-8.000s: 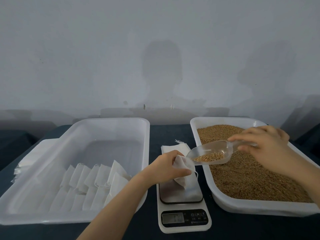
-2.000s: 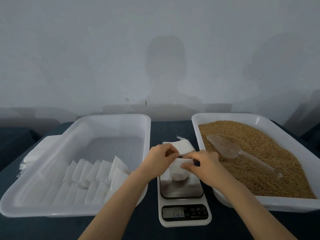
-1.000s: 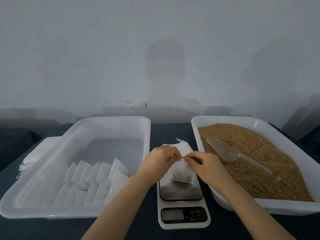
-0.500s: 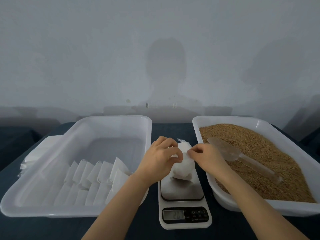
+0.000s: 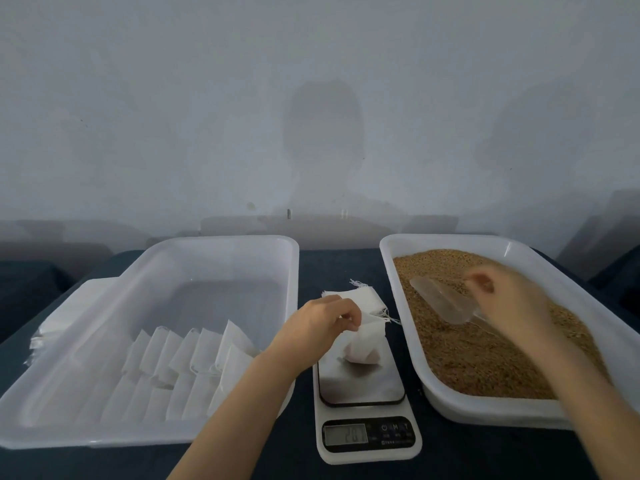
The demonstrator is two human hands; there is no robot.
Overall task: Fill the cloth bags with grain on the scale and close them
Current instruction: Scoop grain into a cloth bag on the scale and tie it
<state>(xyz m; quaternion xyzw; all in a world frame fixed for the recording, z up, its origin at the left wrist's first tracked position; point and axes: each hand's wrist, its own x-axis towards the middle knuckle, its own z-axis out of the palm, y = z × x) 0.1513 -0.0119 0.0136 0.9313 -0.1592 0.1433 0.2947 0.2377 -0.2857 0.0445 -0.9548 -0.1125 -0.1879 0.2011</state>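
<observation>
The left grip (image 5: 322,323) was clamped on the cloth bag (image 5: 362,346), fingers and thumb curled round its gathered neck, and the bag's rounded bottom sat on the steel plate of the scale (image 5: 360,382) at the middle of the counter (image 5: 332,265). The bag looked soft, light and slack: it would probably sag and spill if taken by its belly, so the neck, just below the loose drawstring ends trailing toward 3 o'clock, seemed the sound place to hold and cinch it. The thin cloth was likely to slip between dry fingers, so a firm pinch would serve better than a loose one. At 6 o'clock from the bag the display (image 5: 346,434) was lit, but its figures were too faint to read. At 12 o'clock lay a flat pile of spare bags (image 5: 346,296). At 3 o'clock stood the grain tray (image 5: 443,237), heaped with grain (image 5: 485,358), with a clear scoop (image 5: 440,303) lying on it. The right grip (image 5: 509,306) hovered over the scoop's handle, too blurred to tell whether it was apart or clamped. At 9 o'clock the white tray (image 5: 221,239) held rows of bags (image 5: 194,355); whether filled, I could not tell.
</observation>
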